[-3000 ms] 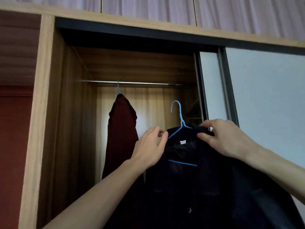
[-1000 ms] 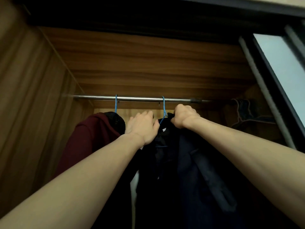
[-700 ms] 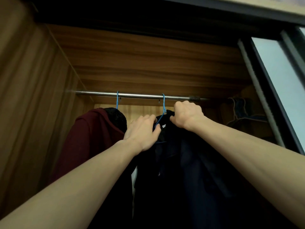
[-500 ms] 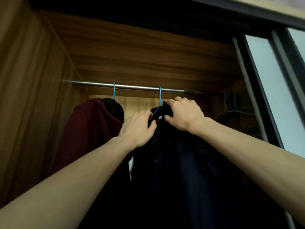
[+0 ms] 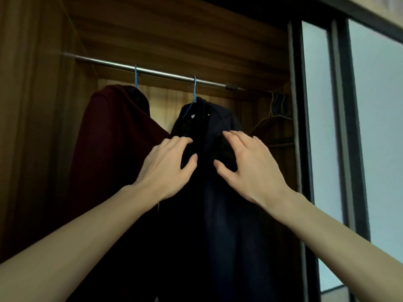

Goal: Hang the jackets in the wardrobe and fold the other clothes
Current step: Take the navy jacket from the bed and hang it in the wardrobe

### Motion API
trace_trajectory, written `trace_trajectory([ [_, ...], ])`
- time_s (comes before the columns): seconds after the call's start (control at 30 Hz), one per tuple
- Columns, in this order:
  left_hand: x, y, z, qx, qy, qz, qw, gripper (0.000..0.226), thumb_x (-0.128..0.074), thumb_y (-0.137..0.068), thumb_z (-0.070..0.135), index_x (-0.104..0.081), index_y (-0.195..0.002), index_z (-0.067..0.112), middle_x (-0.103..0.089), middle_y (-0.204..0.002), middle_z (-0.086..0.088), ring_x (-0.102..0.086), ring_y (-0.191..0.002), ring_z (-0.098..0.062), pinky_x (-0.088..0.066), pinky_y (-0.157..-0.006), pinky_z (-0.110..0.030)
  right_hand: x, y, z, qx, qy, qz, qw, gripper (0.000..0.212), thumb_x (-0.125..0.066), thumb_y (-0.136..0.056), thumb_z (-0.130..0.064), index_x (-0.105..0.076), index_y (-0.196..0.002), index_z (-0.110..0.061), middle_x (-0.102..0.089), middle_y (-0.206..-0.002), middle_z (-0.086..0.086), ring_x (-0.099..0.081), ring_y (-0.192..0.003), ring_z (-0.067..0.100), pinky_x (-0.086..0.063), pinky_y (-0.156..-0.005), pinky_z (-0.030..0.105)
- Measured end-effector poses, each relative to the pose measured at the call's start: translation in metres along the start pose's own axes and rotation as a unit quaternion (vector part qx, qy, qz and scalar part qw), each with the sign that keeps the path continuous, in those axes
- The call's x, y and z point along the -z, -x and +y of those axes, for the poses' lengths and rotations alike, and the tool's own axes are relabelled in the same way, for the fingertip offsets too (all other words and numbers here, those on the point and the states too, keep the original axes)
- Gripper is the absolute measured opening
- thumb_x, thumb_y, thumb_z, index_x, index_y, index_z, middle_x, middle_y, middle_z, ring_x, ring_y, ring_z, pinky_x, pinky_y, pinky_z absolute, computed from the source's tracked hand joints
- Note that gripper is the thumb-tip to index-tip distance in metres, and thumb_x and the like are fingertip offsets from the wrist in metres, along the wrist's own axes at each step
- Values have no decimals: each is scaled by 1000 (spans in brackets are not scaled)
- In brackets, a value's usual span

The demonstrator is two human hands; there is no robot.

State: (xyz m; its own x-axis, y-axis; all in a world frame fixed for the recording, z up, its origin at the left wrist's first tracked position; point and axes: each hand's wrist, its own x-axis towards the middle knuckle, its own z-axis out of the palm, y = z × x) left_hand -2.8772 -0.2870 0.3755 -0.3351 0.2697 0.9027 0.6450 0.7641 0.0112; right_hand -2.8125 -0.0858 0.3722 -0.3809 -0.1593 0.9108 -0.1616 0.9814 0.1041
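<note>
Both hands have dropped from the collar to the dark jacket's (image 5: pixel 220 192) chest.
Left hand (image 5: pixel 168 168) and right hand (image 5: pixel 250 168) rest spread, fingers relaxed, gripping nothing; jacket hangs from the rail (image 5: pixel 152 73).

At the far right end of the cupboard's inside, a few spare hangers (image 5: pixel 275 110) hang bunched together in shadow, bearing no clothes; their wire shoulders slope down toward the dim back corner, and how many there are cannot be told. Right of the opening stands a sliding door (image 5: pixel 375 118) with pale frosted panels set in a dark frame (image 5: pixel 340 127) of upright bars, which overlap at the inner edge. Above the door, a strip of light wooden trim (image 5: pixel 383 12) runs along the top right corner, sloping down to the right. At the bottom right, a darker band (image 5: pixel 333 289) crosses the foot of the door panel.
</note>
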Motion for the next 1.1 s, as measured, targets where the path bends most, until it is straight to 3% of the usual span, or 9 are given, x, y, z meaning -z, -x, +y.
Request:
trace_trajectory([
  [0.17,-2,71,35,27,-2,-19,999,51,-47,-103,47,-49,-147,20,-57,-143,5,-50,-133,-16,-44,-107,-38,19,67,-3,-31,-37,-17,999,73,-59,-98,-50,-38,-158,-14,-45,-157,3,-39,-147,20,-30,-124,42],
  [0.33,-9,135,79,13,-48,-41,998,51,-48,-104,44,-51,-146,14,-57,-145,-2,-51,-134,-20,-39,-111,-37,46,142,-1,-73,-71,-29,994,68,-59,-99,-49,-42,-155,-15,-48,-155,2,-41,-146,20,-33,-122,42],
  [0.5,-22,199,131,-10,-17,-58,998,50,-48,-103,41,-53,-144,12,-58,-145,-3,-50,-137,-20,-35,-115,-36,67,226,13,-110,-49,-68,990,65,-55,-101,-51,-44,-155,-16,-47,-157,3,-37,-149,22,-32,-123,46],
  [0.73,-47,283,197,19,55,-106,993,49,-51,-102,37,-54,-144,11,-58,-145,-4,-48,-139,-22,-35,-117,-37,94,333,30,-174,-43,-103,978,64,-57,-101,-48,-45,-153,-11,-49,-156,7,-38,-150,26,-31,-123,50],
  [0.93,-78,343,242,17,143,-136,980,51,-50,-103,38,-54,-144,10,-56,-148,-4,-46,-141,-22,-33,-120,-44,128,420,38,-244,-49,-133,960,65,-58,-102,-50,-41,-156,-19,-42,-162,-3,-27,-155,15,-25,-127,47],
  [1.1,-100,365,278,-40,220,-155,962,51,-54,-102,35,-54,-144,6,-55,-148,-9,-46,-142,-28,-36,-116,-53,164,484,39,-330,14,-145,933,68,-56,-100,-58,-34,-159,-31,-28,-164,-18,-12,-156,-1,-10,-127,34],
])
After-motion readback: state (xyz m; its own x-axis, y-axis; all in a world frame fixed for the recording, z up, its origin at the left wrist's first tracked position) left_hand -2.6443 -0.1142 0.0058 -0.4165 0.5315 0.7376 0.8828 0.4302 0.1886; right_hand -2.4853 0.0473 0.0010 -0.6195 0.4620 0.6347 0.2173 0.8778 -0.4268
